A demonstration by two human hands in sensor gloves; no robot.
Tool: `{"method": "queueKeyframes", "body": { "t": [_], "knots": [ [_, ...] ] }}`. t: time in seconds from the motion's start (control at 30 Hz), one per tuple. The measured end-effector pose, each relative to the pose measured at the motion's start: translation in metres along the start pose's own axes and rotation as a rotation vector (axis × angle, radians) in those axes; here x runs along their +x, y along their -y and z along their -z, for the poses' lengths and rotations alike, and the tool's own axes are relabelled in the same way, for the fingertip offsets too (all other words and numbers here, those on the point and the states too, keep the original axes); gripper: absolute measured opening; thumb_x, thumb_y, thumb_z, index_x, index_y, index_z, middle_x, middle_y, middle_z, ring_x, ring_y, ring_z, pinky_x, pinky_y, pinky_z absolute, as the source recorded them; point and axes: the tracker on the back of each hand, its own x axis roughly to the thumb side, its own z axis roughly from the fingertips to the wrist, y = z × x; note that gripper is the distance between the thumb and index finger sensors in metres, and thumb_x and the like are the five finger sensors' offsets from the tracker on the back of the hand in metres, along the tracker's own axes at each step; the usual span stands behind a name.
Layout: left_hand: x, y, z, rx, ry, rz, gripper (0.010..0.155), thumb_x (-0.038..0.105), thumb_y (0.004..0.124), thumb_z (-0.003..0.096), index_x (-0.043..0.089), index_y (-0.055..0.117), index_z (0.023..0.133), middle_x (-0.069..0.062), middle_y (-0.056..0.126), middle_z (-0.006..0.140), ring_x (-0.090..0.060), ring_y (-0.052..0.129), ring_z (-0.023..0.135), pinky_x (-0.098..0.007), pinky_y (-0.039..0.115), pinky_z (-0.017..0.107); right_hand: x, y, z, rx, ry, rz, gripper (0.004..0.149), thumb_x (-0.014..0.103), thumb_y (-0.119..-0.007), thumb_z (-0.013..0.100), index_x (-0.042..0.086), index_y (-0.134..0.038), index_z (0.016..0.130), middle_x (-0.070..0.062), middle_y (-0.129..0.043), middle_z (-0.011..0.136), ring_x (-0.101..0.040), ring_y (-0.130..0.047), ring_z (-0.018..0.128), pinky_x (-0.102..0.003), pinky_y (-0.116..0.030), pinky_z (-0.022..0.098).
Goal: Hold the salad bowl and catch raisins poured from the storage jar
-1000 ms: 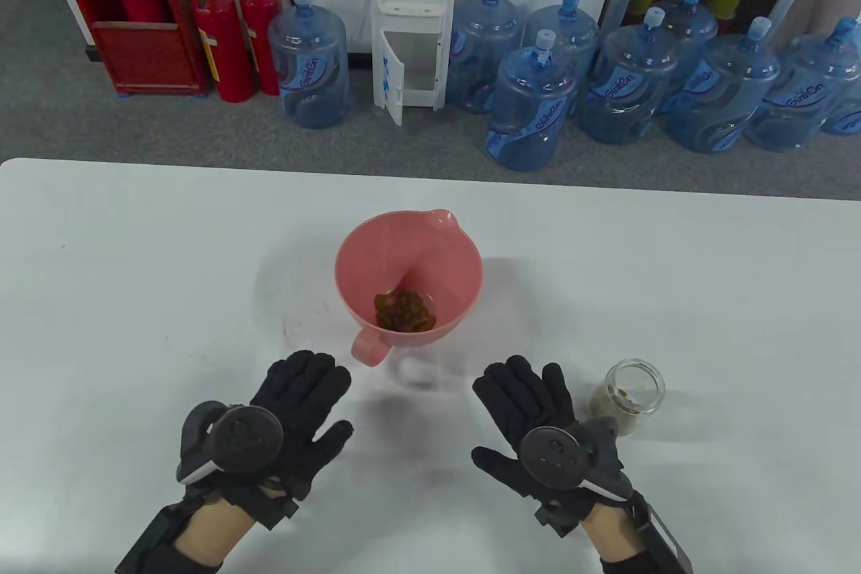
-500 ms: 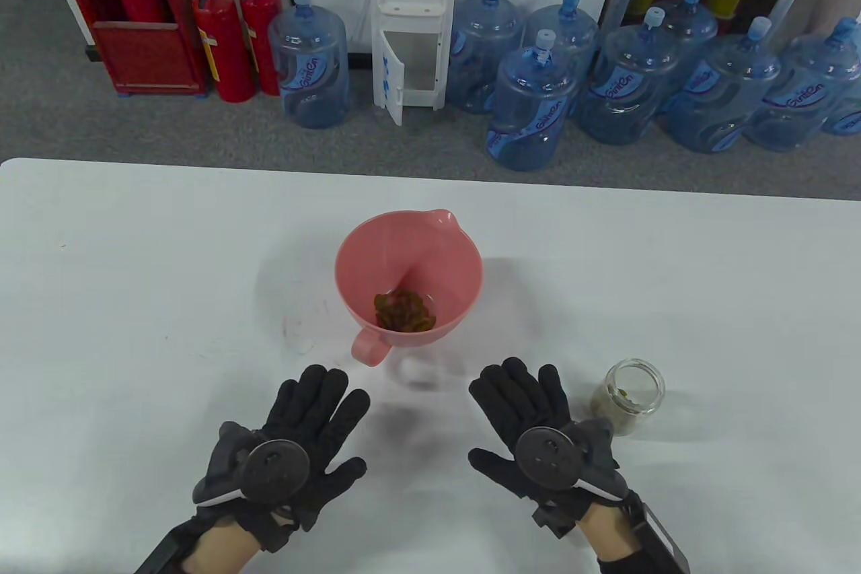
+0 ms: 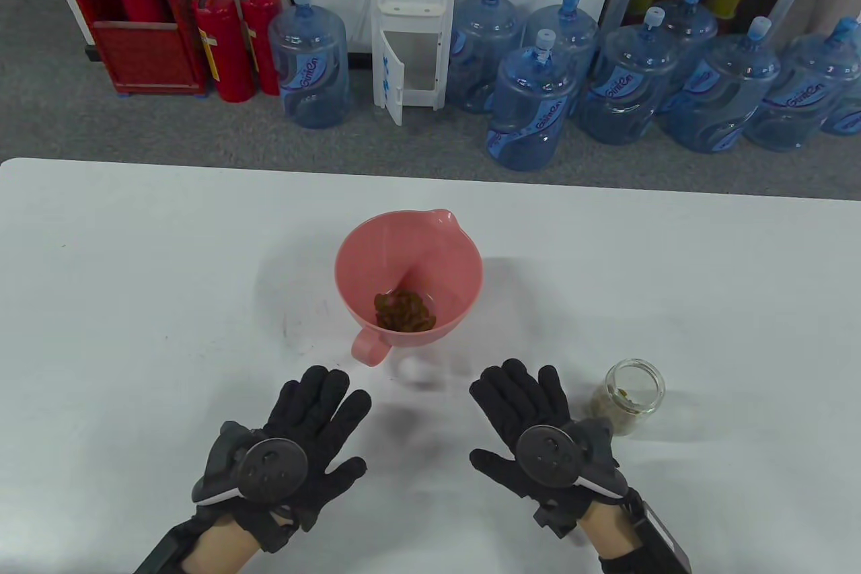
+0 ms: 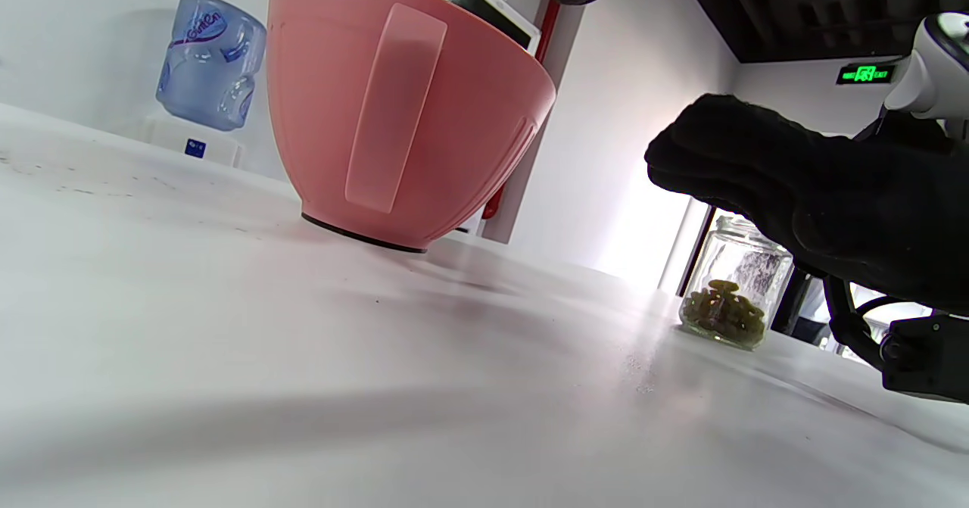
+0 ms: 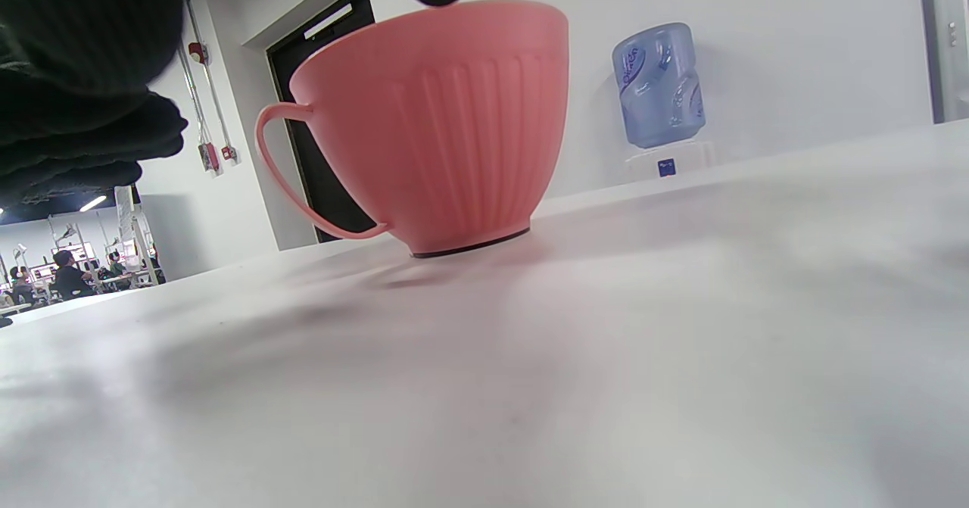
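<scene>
Since a second ago the left hand [image 3: 303,429] has slid rightward at lower centre, matching the right hand [image 3: 531,422], both with fingers spread and holding nothing, apparently because the salad bowl [image 3: 409,278] already holds raisins [image 3: 404,311] and the storage jar [image 3: 630,396] stands at lower right.

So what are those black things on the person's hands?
Thick black fabric gloves cover the left hand and right hand. A round dark grey tracker with a pale edge stripe is strapped to the back of each. Black bands wrap the wrists, with bare skin showing between.

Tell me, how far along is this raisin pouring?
Looks mostly done: raisins lie in the pink bowl, and the jar stands upright with a few left. The left hand and right hand hold nothing. Little seems left.
</scene>
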Motion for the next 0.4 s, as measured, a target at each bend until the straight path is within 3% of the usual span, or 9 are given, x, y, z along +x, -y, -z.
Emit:
{"method": "queueKeyframes", "body": {
  "t": [0.4],
  "knots": [
    [-0.0005,-0.0004,-0.0008,0.000,0.002,0.002,0.074,0.066,0.058,0.0442,0.034,0.042,0.109,-0.009,0.030,0.115,-0.043,0.028,0.111,-0.060,0.031,0.073,0.0018,-0.0021,0.0001,0.010,0.012,-0.001,0.089,0.068,-0.072,0.034,0.040,-0.024,0.103,0.007,-0.025,0.114,-0.025,-0.026,0.110,-0.057,-0.015,0.077]
  ]
}}
